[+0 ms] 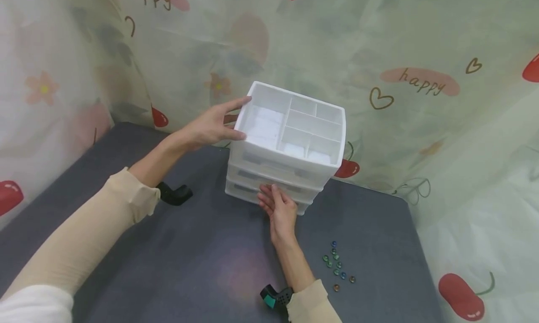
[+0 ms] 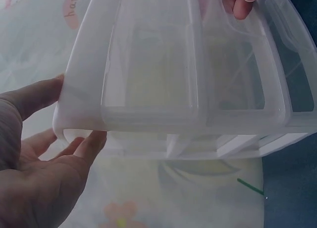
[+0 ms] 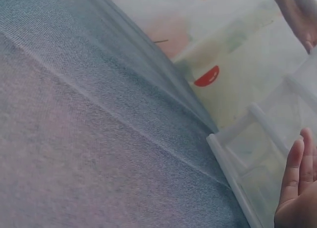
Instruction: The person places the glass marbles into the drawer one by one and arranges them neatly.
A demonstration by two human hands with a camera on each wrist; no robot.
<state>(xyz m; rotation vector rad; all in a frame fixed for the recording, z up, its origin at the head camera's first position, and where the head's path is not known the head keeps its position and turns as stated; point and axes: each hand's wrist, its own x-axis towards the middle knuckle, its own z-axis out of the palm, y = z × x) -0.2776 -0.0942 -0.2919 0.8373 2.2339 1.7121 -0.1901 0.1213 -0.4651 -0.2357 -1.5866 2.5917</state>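
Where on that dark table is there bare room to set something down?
The widest bare stretch of table lies between the left sleeve and right forearm; another borders the marbles and the table's right edge. It is crowded at the drawer unit, where the left hand and right hand are.

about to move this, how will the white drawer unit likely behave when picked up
The drawer unit is probably light for its size, since it looks thin-walled and translucent. The straight rim and dividers suggest it stays fairly stiff. Its stacked drawers might slide open if tipped forward.

smooth plastic drawer unit
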